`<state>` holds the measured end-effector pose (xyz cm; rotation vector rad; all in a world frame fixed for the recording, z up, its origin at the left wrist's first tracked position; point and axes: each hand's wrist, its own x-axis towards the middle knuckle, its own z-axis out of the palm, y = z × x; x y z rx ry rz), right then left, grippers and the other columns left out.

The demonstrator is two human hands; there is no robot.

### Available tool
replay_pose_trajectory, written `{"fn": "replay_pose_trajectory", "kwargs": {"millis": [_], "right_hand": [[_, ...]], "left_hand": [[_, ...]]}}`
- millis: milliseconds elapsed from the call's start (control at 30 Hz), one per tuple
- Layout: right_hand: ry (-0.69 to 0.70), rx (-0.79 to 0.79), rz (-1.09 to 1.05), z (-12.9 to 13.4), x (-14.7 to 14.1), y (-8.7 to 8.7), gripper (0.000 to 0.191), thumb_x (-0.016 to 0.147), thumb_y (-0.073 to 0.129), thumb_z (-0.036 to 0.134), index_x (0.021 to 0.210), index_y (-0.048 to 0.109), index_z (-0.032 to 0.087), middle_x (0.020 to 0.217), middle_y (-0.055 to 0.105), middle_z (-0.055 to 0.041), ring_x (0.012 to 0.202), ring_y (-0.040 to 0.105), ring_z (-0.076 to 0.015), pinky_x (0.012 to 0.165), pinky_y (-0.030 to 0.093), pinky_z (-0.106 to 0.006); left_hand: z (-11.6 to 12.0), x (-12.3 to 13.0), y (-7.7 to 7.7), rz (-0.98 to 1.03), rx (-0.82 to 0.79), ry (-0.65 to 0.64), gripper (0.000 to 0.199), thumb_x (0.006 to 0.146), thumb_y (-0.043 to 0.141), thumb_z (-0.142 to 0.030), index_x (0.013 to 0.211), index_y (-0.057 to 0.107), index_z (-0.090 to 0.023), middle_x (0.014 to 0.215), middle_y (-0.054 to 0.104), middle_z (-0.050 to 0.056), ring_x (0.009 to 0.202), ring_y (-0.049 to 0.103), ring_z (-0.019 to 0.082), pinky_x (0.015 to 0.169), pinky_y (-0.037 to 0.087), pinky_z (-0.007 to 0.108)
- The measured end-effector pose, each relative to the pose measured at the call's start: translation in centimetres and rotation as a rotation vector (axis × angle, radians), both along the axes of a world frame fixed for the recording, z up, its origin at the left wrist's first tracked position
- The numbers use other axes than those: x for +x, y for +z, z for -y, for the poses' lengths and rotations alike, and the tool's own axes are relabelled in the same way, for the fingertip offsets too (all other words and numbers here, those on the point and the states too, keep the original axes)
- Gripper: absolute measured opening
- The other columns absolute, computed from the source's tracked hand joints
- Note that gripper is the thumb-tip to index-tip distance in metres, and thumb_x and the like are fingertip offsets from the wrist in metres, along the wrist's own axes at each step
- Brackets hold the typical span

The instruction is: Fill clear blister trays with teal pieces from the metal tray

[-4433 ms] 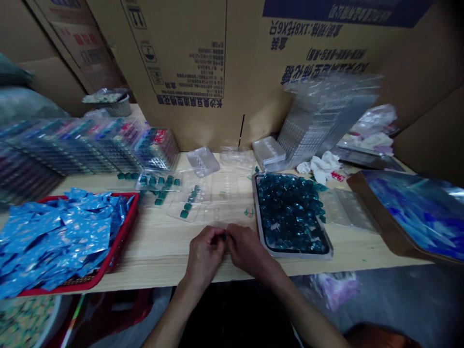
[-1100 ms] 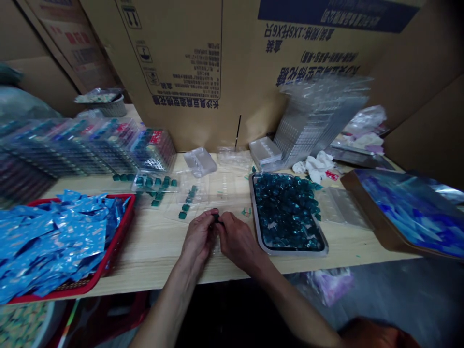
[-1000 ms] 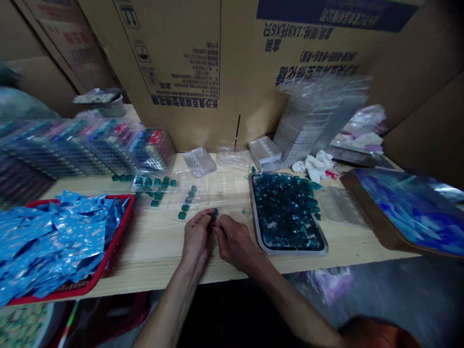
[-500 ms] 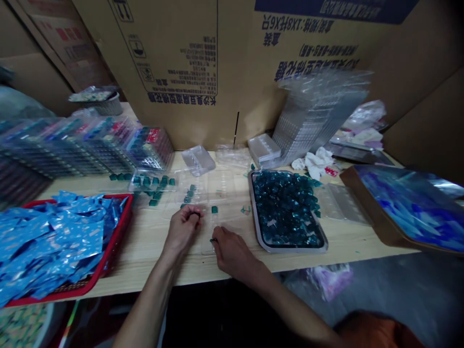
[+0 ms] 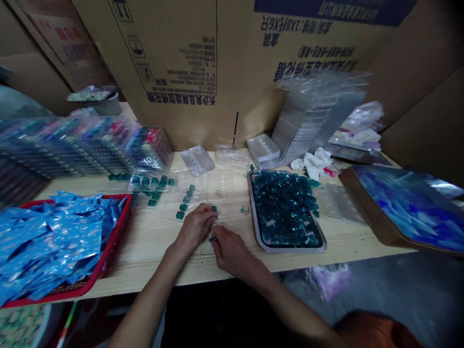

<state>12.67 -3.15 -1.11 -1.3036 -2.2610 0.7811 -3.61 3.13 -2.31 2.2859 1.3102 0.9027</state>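
My left hand [image 5: 197,224] reaches over a clear plastic tray [image 5: 207,249], its fingertips closed around a small teal-green cube [image 5: 213,209]. Just beside it, my right hand [image 5: 232,251] is pinched shut with a small dark green piece [image 5: 213,239] showing at its fingertips. What that piece is exactly is too small to make out. To the left, several teal cubes [image 5: 186,199] sit in a row in another clear tray [image 5: 170,208]. Right of my hands stands a grey-rimmed tray [image 5: 258,232] heaped with teal cubes [image 5: 286,208].
A red basket [image 5: 118,232] of blue packets [image 5: 65,241] is at the left. Stacked filled trays [image 5: 148,150] stand behind it. Tall clear trays [image 5: 315,116] rise before a large cardboard box [image 5: 239,58]. At right is an open carton [image 5: 366,212] with blue film.
My left hand has moved right, from the left tray's row to the cube near my right hand. One more cube shows in that row. The right hand has barely moved.
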Motion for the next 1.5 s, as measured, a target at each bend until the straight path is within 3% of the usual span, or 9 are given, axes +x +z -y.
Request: {"fn": "replay_pose_trajectory", "kwargs": {"millis": [200,333,400,533,667,767,1067,1200,1500], "right_hand": [[-0.019,-0.037,-0.169,-0.5,0.4,-0.2,0.011,0.086,0.048,0.013,0.094,0.049,0.02,0.088,0.062,-0.0045,0.079,0.059,-0.0194,0.072,0.043,-0.031],[-0.093,-0.063,-0.393,-1.5,1.4,-0.6,0.013,0.086,0.05,0.018,0.099,0.052,0.02,0.083,0.062,-0.0018,0.074,0.06,-0.0174,0.071,0.045,-0.029],[-0.12,-0.079,-0.473,-2.0,1.6,-0.8,0.015,0.087,0.05,0.02,0.102,0.053,0.02,0.081,0.062,-0.0011,0.07,0.059,-0.0163,0.068,0.045,-0.028],[-0.149,-0.142,-0.618,-2.2,1.1,-0.9,0.019,0.087,0.05,0.021,0.107,0.048,0.021,0.085,0.064,-0.0007,0.072,0.061,-0.0154,0.068,0.048,-0.027],[-0.251,-0.164,-0.693,-2.2,0.6,-0.9,0.023,0.086,0.051,0.02,0.107,0.043,0.022,0.083,0.063,-0.0003,0.073,0.063,-0.0156,0.067,0.05,-0.027],[-0.282,-0.144,-0.694,-2.4,0.7,-0.7,0.019,0.085,0.05,0.019,0.102,0.045,0.022,0.087,0.062,-0.0023,0.077,0.063,-0.0159,0.068,0.051,-0.028],[-0.158,-0.052,-0.52,-2.4,1.2,1.0,0.01,0.087,0.049,0.021,0.097,0.049,0.021,0.08,0.062,-0.0003,0.068,0.059,-0.0145,0.063,0.045,-0.025],[-0.172,-0.003,-0.421,-2.0,1.2,1.7,0.012,0.086,0.05,0.018,0.097,0.049,0.02,0.081,0.063,-0.0009,0.069,0.061,-0.0149,0.064,0.043,-0.025],[-0.232,0.068,-0.182,-1.6,0.9,2.4,0.015,0.089,0.044,0.017,0.103,0.05,0.018,0.095,0.065,-0.0081,0.084,0.062,-0.0207,0.073,0.043,-0.03]], "left_hand": [[0.1,-0.3,-0.7,0.007,-0.032,-0.061,0.023,0.087,0.055,-0.016,0.098,0.075,-0.021,0.094,0.067,0.007,0.083,0.064,0.017,0.071,0.051,0.027],[1.7,-0.1,0.6,0.267,-0.164,0.129,0.041,0.086,0.056,-0.019,0.127,0.062,-0.019,0.106,0.069,0.009,0.091,0.066,0.019,0.083,0.053,0.033],[2.9,0.5,1.6,0.454,-0.296,0.222,0.036,0.089,0.057,-0.028,0.123,0.063,-0.018,0.105,0.07,0.009,0.092,0.066,0.019,0.083,0.053,0.033],[4.6,2.1,3.4,0.694,-0.583,0.174,0.036,0.081,0.07,-0.04,0.109,0.071,-0.017,0.099,0.074,0.008,0.091,0.068,0.02,0.083,0.052,0.03],[4.8,2.9,3.8,0.907,-0.702,0.298,0.03,0.071,0.079,-0.038,0.09,0.075,-0.015,0.09,0.075,0.007,0.077,0.066,0.015,0.075,0.051,0.025],[4.7,3.2,3.8,1.071,-0.799,0.303,0.034,0.059,0.086,-0.03,0.088,0.074,-0.016,0.085,0.074,0.005,0.074,0.066,0.013,0.075,0.052,0.024],[4.8,3.5,3.0,0.977,-0.629,0.39,0.032,0.068,0.081,-0.034,0.093,0.074,-0.015,0.079,0.073,0.002,0.067,0.062,0.011,0.064,0.046,0.021],[4.9,3.5,3.1,1.021,-0.673,0.372,0.036,0.066,0.081,-0.032,0.095,0.073,-0.014,0.083,0.074,0.005,0.076,0.065,0.015,0.072,0.049,0.024],[5.6,4.3,4.0,0.829,-0.538,0.363,0.025,0.072,0.068,-0.025,0.095,0.07,-0.016,0.071,0.067,-0.001,0.059,0.056,0.01,0.056,0.041,0.02]]}}
